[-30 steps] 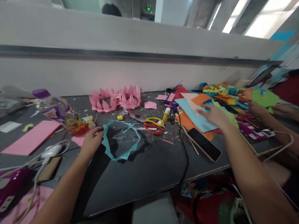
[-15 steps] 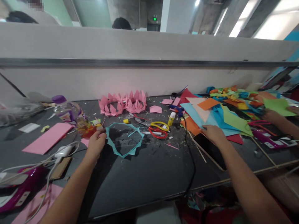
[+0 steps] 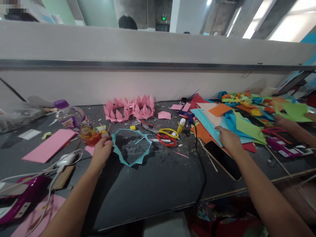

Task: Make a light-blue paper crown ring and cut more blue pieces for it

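Observation:
My left hand is closed at the left edge of a blue paper ring with pointed folds, pinching it beside the tilted bottle. On the right, my right hand reaches over a phone and touches the light blue paper in a pile of coloured sheets. Its fingertips are at the sheet's edge, and whether they grip it is hard to tell. Two pink paper crowns stand behind the ring. Scissors with red and yellow handles lie right of it, near a glue stick.
A blue glue gun trails a black cable toward the front edge. White cables and a purple device lie at left. Another person's hands hold green paper at the far right, near a second purple device.
My right hand has moved slightly right and onto the light blue sheet, whose edge has shifted. My left hand stays at the ring. The other person's green paper has moved a little.

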`<state>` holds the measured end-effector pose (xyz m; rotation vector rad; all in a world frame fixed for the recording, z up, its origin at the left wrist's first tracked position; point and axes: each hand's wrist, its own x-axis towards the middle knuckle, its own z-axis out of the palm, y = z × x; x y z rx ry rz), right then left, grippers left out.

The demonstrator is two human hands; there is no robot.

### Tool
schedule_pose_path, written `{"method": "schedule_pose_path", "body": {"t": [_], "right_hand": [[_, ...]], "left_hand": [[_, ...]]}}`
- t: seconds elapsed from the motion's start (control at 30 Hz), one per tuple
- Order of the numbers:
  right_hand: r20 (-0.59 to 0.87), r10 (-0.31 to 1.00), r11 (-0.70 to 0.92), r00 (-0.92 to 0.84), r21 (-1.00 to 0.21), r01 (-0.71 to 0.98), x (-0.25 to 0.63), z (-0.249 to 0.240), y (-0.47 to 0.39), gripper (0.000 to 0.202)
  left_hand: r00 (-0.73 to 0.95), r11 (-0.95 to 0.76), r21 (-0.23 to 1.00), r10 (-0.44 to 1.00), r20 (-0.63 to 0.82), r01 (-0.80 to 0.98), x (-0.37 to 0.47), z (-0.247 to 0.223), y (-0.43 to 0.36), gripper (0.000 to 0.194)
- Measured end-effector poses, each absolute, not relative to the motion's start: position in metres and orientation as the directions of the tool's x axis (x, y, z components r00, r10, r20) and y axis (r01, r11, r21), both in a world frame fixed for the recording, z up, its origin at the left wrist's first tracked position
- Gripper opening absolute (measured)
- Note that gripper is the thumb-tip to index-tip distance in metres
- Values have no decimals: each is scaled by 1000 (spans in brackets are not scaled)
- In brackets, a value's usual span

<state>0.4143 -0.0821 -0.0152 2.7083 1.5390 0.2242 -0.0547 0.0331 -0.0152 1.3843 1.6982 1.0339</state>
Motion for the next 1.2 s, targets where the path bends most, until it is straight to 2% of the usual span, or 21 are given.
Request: {"method": "schedule_pose_path", "body": {"t": [0.23, 0.4, 0.7, 0.9, 1.0, 1.2], "right_hand": [[12, 855, -515, 518, 137, 846, 406, -12, -77, 37], [-32, 848, -517, 530, 172, 838, 399, -5, -70, 33], [78, 782, -623, 619, 140, 770, 394, 5, -69, 34], [88, 744, -660, 663, -58, 749, 406, 11, -72, 28], [131, 727, -672, 674, -62, 738, 413, 12, -75, 29], [310, 756, -607, 576, 5, 795, 413, 11, -78, 32]], "left_hand": [[-173, 125, 944, 982, -74, 306, -55, -18, 35, 39], [-164, 95, 940, 986, -42, 328, -58, -20, 36, 40], [-187, 102, 952, 981, -49, 289, -61, -21, 39, 40], [-205, 140, 959, 975, -90, 247, -60, -19, 38, 37], [-200, 137, 964, 975, -92, 227, -60, -17, 37, 35], [-241, 120, 967, 968, -64, 226, -61, -19, 39, 32]]}}
